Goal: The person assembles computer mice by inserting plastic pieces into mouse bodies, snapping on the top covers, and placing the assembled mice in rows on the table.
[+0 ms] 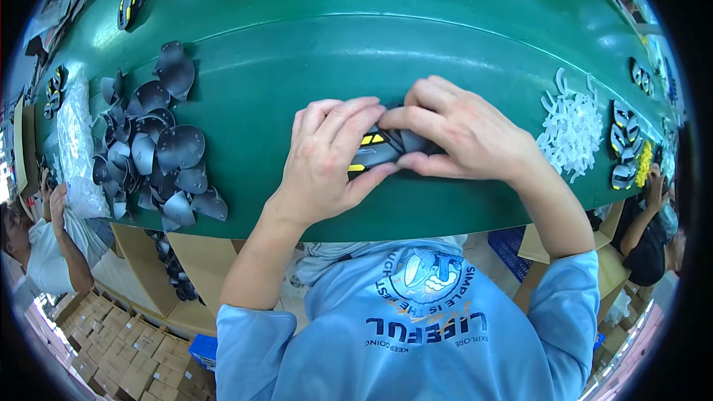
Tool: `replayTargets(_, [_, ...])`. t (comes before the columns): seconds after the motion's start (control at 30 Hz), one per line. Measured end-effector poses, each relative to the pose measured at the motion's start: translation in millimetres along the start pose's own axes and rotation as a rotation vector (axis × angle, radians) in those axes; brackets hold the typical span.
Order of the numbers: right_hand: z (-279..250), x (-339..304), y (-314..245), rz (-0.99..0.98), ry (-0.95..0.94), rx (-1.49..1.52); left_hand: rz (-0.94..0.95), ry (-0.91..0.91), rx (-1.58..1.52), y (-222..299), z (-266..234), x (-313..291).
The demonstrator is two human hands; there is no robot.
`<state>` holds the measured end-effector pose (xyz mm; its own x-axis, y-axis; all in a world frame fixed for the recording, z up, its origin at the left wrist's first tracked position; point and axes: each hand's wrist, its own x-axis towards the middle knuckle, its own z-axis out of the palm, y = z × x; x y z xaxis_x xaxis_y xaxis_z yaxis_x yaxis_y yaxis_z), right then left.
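Observation:
Close to the table's near edge, both my hands are closed around a dark grey computer mouse (376, 154) with yellow strips. My left hand (324, 152) wraps its left end, thumb along the near side. At its right end, the fingers and thumb of my right hand (464, 130) pinch a smooth dark curved part, mostly hidden by the fingers. A heap of dark curved shell covers (180, 146) lies to the left of my left hand. Right of my right hand is a pile of small translucent white plastic strips (570, 132).
The green table (312, 52) has a seam across it. A similar mouse (134, 4) lies far left; several more mice (625, 145) lie at the right beside yellow pieces (644, 163). A clear plastic bag (76, 141) lies left. People sit at both sides; cartons (119, 341) stand lower left.

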<state>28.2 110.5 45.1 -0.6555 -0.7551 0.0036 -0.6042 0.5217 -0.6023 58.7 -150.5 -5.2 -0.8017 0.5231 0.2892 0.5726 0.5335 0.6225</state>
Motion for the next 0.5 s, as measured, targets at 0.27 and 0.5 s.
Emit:
replayTargets(0.27, [30.0,-19.1,10.7,0.02,0.334,-0.06,-0.002,0.031,-0.027,-0.9,0.6,-0.1])
replayTargets(0.5, [30.1,-31.4,8.6,0.111,0.386,-0.131,-0.005,0.013,-0.025,-1.0,0.5,-0.8])
